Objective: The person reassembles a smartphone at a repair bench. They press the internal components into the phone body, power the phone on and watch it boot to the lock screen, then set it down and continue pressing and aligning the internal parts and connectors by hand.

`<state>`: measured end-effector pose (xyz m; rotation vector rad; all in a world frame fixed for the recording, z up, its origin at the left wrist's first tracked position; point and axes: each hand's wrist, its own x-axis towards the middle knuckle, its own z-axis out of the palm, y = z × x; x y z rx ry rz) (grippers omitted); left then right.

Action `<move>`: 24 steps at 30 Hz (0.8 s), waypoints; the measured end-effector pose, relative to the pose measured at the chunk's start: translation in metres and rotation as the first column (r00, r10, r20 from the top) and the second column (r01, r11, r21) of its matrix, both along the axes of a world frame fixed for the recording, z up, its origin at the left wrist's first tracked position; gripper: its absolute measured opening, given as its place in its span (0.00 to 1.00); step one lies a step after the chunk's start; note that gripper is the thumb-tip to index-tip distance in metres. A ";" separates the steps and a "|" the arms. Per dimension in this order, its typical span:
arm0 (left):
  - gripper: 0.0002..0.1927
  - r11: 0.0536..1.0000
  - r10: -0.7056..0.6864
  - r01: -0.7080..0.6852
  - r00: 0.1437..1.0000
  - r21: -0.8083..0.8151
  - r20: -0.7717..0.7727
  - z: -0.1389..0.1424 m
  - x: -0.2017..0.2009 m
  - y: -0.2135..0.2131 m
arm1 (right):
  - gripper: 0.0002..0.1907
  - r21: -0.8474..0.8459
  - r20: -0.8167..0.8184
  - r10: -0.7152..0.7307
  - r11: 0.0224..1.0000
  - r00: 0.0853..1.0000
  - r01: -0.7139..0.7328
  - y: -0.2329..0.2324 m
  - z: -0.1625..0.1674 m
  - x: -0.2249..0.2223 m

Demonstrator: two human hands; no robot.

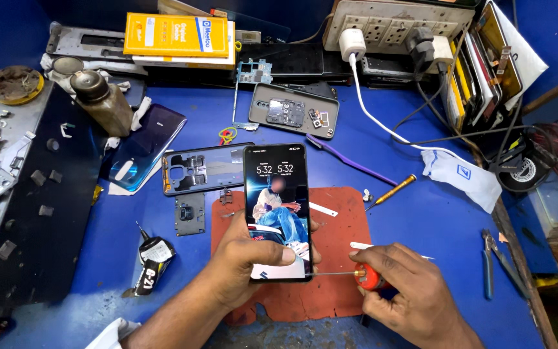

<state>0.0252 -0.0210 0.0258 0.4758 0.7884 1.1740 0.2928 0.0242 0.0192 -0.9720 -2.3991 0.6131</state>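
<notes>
Over the red mat (337, 213), left hand (243, 258) grips a lit smartphone (277, 207) while right hand (408, 287) holds a red-handled screwdriver (366, 276) against its near right edge.

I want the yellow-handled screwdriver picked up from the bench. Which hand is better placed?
Probably the right hand: the yellow-handled screwdriver lies on its side of the mat, while the left hand keeps its grip on the phone.

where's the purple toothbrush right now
In the head view the purple toothbrush lies diagonally on the blue table, right of centre, between the grey phone frame above and the red mat below, apart from both hands.
</notes>
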 end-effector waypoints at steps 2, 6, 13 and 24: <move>0.34 1.000 0.004 -0.004 1.000 0.009 -0.015 -0.001 0.000 0.001 | 0.27 -0.001 -0.001 0.004 1.000 1.000 -0.004 0.000 0.000 0.000; 0.33 1.000 0.012 -0.012 1.000 0.007 -0.013 -0.002 -0.001 0.001 | 0.27 0.024 0.008 0.020 0.999 1.000 -0.021 -0.001 -0.001 0.000; 0.32 0.999 0.034 -0.034 0.999 -0.013 0.008 0.000 -0.001 -0.001 | 0.25 0.025 -0.043 0.008 1.000 0.999 -0.007 -0.004 -0.004 -0.001; 0.33 1.000 0.017 -0.017 1.000 0.015 -0.009 0.001 -0.001 0.000 | 0.25 0.017 -0.030 -0.024 1.000 0.999 0.024 -0.002 -0.004 0.000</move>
